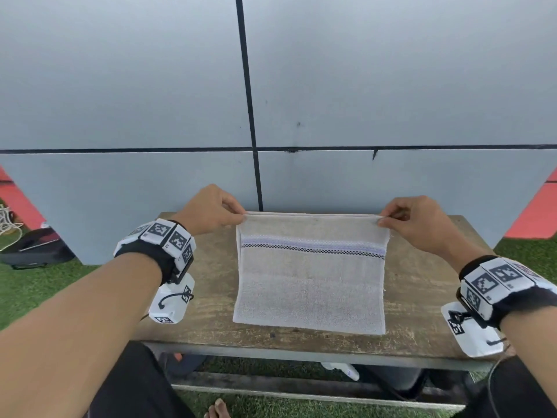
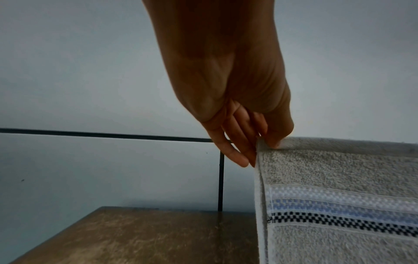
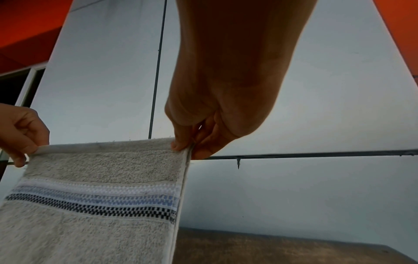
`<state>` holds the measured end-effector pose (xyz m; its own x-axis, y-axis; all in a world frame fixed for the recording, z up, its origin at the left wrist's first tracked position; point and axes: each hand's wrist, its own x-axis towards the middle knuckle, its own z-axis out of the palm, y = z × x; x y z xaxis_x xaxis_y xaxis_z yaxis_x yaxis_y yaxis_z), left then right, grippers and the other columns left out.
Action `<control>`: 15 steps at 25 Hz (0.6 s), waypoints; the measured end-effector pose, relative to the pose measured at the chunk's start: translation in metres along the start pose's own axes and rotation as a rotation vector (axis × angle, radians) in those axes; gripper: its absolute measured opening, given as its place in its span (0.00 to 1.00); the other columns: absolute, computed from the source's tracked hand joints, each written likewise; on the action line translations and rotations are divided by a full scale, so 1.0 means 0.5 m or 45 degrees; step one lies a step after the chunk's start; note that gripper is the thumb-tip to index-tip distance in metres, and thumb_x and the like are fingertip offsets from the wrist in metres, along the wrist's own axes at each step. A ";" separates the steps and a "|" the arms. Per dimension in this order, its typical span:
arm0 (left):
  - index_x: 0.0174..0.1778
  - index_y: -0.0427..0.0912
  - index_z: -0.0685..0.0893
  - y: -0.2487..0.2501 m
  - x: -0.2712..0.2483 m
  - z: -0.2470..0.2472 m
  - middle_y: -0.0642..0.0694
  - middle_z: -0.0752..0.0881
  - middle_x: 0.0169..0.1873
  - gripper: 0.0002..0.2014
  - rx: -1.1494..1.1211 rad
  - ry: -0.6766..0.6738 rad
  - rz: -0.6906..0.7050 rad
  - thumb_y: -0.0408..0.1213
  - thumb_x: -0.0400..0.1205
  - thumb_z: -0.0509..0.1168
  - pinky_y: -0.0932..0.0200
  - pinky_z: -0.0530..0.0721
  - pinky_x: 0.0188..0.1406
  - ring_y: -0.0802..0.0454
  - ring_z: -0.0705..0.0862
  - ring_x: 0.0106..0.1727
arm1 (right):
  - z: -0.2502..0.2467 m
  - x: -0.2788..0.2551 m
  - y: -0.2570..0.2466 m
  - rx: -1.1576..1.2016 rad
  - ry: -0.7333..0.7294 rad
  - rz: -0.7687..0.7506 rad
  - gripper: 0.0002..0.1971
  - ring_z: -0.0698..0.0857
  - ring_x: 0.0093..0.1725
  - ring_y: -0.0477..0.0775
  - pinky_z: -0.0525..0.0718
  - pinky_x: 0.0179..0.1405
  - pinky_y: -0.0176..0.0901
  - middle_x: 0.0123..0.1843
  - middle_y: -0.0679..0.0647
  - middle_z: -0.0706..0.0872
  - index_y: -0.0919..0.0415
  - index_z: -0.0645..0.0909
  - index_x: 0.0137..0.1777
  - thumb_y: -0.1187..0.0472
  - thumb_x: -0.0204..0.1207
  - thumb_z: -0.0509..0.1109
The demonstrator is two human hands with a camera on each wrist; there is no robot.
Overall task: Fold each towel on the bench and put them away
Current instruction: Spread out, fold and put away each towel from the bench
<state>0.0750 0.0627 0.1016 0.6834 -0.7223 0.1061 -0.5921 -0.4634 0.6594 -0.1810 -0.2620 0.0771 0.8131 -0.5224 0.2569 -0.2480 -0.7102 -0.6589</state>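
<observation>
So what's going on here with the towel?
A person is folding a pale towel with a blue and black checked stripe at a wooden bench. The left hand pinches one top corner and the right hand pinches the other, holding the top edge raised and taut. The towel's lower part appears to lie on the bench top. The wrist views show two layers at the side edges, so it looks already folded once. It has not been put away yet.

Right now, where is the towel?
In the head view the towel is at the middle of the wooden bench, its far corners pinched by the left hand and right hand.
</observation>
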 end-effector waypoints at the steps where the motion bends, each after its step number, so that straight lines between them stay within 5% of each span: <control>1: 0.41 0.42 0.95 0.007 -0.005 -0.005 0.48 0.94 0.35 0.02 -0.005 0.004 0.002 0.32 0.76 0.78 0.61 0.90 0.43 0.50 0.92 0.40 | -0.006 -0.001 -0.004 0.001 0.008 -0.009 0.07 0.86 0.37 0.47 0.78 0.39 0.32 0.39 0.55 0.90 0.56 0.86 0.38 0.63 0.73 0.81; 4: 0.40 0.43 0.93 0.034 -0.013 -0.021 0.47 0.93 0.35 0.03 0.001 -0.010 0.031 0.30 0.77 0.76 0.64 0.89 0.38 0.53 0.90 0.38 | -0.029 -0.003 -0.017 -0.033 0.018 -0.044 0.06 0.88 0.40 0.51 0.79 0.41 0.33 0.39 0.53 0.90 0.57 0.87 0.38 0.64 0.72 0.81; 8: 0.42 0.40 0.94 0.059 -0.021 -0.038 0.44 0.94 0.37 0.02 0.070 -0.020 0.047 0.30 0.76 0.76 0.57 0.92 0.48 0.46 0.93 0.42 | -0.059 -0.002 -0.036 -0.014 0.006 -0.079 0.06 0.86 0.35 0.43 0.82 0.40 0.27 0.37 0.51 0.91 0.56 0.88 0.37 0.65 0.70 0.83; 10: 0.41 0.40 0.94 0.073 -0.026 -0.041 0.43 0.93 0.36 0.02 0.094 -0.008 0.046 0.30 0.75 0.76 0.55 0.90 0.49 0.45 0.92 0.42 | -0.067 -0.008 -0.038 -0.001 -0.014 -0.071 0.06 0.88 0.37 0.47 0.81 0.42 0.29 0.39 0.52 0.92 0.55 0.89 0.38 0.65 0.72 0.82; 15: 0.39 0.39 0.95 0.107 -0.032 -0.046 0.44 0.93 0.36 0.03 0.158 -0.021 0.044 0.29 0.72 0.78 0.59 0.88 0.46 0.54 0.90 0.37 | -0.075 -0.024 -0.036 0.027 -0.038 -0.090 0.07 0.89 0.47 0.50 0.82 0.52 0.36 0.45 0.48 0.92 0.51 0.92 0.46 0.66 0.76 0.78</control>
<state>0.0422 0.0613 0.1522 0.6554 -0.7466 0.1141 -0.6638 -0.4974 0.5586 -0.2059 -0.2609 0.1125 0.8436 -0.4566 0.2825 -0.1782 -0.7344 -0.6549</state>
